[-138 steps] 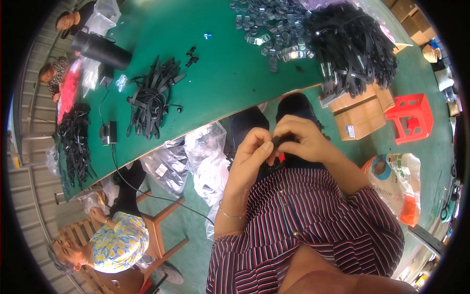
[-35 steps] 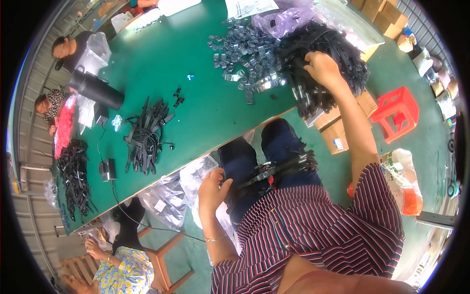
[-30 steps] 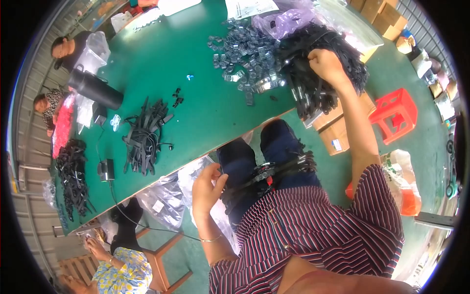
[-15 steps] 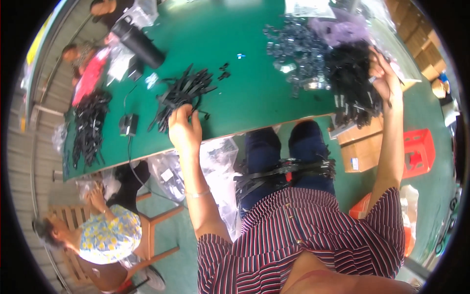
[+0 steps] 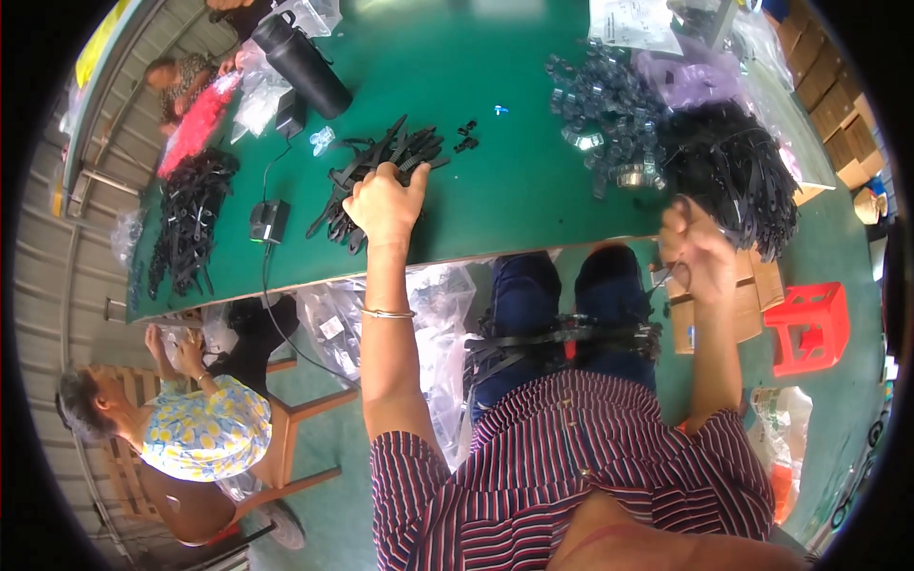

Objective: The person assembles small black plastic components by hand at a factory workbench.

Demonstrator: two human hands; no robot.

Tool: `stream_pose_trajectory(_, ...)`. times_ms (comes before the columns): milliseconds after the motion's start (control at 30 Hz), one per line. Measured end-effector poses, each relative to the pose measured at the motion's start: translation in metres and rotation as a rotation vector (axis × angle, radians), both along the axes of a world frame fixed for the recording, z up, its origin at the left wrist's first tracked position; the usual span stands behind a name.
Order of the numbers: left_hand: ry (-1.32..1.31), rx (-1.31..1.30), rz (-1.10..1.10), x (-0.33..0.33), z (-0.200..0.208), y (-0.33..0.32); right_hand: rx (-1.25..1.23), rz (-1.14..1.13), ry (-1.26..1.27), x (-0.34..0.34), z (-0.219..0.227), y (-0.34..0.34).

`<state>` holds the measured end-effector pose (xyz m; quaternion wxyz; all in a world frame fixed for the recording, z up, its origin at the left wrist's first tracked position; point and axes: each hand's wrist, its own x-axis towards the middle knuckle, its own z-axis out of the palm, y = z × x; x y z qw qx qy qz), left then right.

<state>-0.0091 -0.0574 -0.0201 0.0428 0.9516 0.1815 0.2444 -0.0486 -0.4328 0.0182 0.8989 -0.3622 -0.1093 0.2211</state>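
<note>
My left hand (image 5: 386,205) is closed over the near side of a loose pile of black straps (image 5: 411,147) on the green table (image 5: 495,190); the fingertips are hidden among them. Off the table's front edge at right, my right hand (image 5: 700,252) has its fingers curled around a thin black strap (image 5: 666,274), whose end dangles below them. Beside that hand, a thick bundle of black straps (image 5: 733,176) hangs over the table edge. More black straps with a red piece (image 5: 569,350) lie across my lap.
Clear plastic buckles (image 5: 609,114) are heaped near a purple bag (image 5: 700,81). A black bottle (image 5: 303,67), a small corded black box (image 5: 269,222) and another strap pile (image 5: 195,219) stand left. A seated person (image 5: 205,423) is at lower left. A red stool (image 5: 807,328) stands right.
My right hand has left the hanging strap bundle and come nearer my body with a thin strap. My left hand has moved a little further onto its pile. The view has shifted slightly.
</note>
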Motion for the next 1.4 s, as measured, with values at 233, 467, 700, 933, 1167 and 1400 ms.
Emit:
stream_pose_trajectory(233, -0.14, -0.207, -0.094, -0.013, -0.012, -0.006, 0.161, 0.22, 0.162, -0.012, -0.017, 0.043)
stream_pose_trajectory(467, -0.307, -0.448, -0.31, -0.055, -0.009, -0.036, 0.058, 0.374, 0.182, -0.005, -0.053, 0.089)
stream_pose_trajectory(700, -0.397, -0.555, -0.666, -0.075, -0.016, -0.046, -0.087, 0.327, 0.301, 0.015, -0.053, 0.164)
stream_pose_trajectory(933, -0.203, -0.77, -0.772, -0.082, -0.019, -0.051, -0.117, 0.203, 0.172, 0.039, -0.054, 0.189)
stream_pose_trajectory(1167, -0.16, -0.668, -0.781, -0.072, -0.018, -0.045, 0.054, -0.061, -0.184, 0.032, -0.034, 0.138)
stream_pose_trajectory(1400, -0.084, -0.445, -0.626, -0.045, -0.017, -0.047, 0.005, -0.155, -0.223, 0.001, -0.005, 0.064)
